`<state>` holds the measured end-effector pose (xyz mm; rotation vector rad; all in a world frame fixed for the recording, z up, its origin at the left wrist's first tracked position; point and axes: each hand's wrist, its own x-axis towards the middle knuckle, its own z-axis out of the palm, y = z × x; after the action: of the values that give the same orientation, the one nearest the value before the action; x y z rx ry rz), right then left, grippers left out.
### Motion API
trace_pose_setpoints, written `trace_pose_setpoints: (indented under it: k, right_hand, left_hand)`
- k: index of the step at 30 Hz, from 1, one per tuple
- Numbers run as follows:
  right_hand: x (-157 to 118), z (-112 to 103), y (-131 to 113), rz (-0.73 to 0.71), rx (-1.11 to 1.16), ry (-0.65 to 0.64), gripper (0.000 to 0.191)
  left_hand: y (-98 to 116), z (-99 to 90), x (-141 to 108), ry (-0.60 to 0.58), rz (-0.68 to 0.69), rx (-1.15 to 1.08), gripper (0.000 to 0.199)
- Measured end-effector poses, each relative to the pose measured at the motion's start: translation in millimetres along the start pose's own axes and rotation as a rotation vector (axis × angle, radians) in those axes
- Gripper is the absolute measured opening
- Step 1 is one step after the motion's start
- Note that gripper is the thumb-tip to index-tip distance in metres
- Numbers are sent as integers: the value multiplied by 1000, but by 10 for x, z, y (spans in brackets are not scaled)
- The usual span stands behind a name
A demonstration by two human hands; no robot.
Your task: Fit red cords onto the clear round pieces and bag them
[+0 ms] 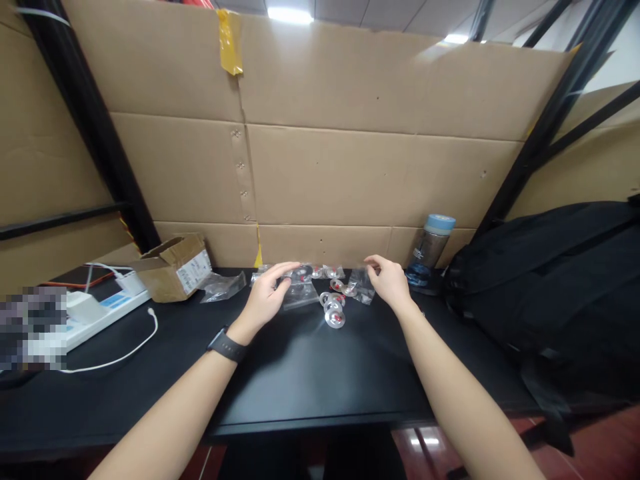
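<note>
My left hand is at the left of a clear plastic bag, its fingers stretched over the bag's edge and the thumb apart. A dark round shape shows in or under that bag. My right hand has thumb and forefinger close together at the upper edge of a small clear plastic bag. Between the hands lies a loose cluster of clear round discs with red marks at their middles. Behind them, more small clear packets with red spots sit by the cardboard.
An open cardboard box and a crumpled clear bag stand at left, beside a white power strip with a white cable. At right are a bottle and a black backpack. A cardboard wall closes the back.
</note>
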<state>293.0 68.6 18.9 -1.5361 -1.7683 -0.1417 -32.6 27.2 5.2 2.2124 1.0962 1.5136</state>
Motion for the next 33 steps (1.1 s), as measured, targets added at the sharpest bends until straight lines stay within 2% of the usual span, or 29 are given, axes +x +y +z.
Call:
trace_pose_setpoints:
  k: [4, 7, 9, 13, 17, 19, 21, 25, 27, 29, 33]
  right_hand:
    - [-4, 65, 144, 105, -104, -78, 23]
    - [5, 123, 248, 104, -54, -133, 26]
    - [25, 141, 292, 90, 13, -113, 27]
    - [78, 138, 287, 142, 311, 32, 31]
    - [63, 192, 124, 286, 741, 71, 19]
    - [10, 243, -30, 334, 902, 7, 19]
    - [-68, 285, -215, 355, 1088, -134, 25]
    - [-247, 299, -536, 260, 1323, -450, 44]
    - [-316, 289, -620, 189, 1298, -559, 47]
    - [-363, 291, -655, 120, 1218, -615, 47]
    - [-407, 350, -679, 75, 1105, -595, 38]
  left_hand:
    - [73, -48, 9, -18, -22, -130, 42]
    - [109, -69, 8, -27, -25, -169, 43]
    - [104, -71, 7, -26, -28, -176, 44]
    - [40, -47, 9, -40, -33, -174, 45]
    - [-24, 2, 2, -139, -28, -211, 46]
    - [-29, 32, -11, -231, -32, -216, 45]
    - [-13, 61, -28, -318, -45, -217, 43]
    - [42, 98, -58, -402, -103, -303, 44]
    - [64, 101, -62, -401, -128, -365, 46]
    - [75, 96, -56, -369, -128, -416, 46]
    - [72, 82, -38, -309, -84, -458, 46]
